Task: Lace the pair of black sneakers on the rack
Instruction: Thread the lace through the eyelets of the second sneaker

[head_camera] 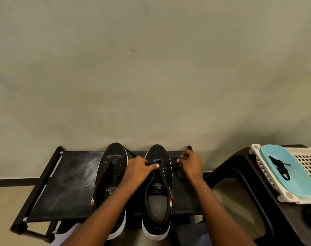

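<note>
Standing side by side on the rack [62,185], both sneakers point toward the wall. On the right sneaker [157,196], the left hand [138,170] presses the eyelet area, thumb extended, while the right hand [191,166] pinches its black lace [169,165] just beside it.

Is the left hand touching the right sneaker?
Touching. The head view shows the left hand resting on the right sneaker, its thumb pressed across the lacing area near the first eyelets.
</note>
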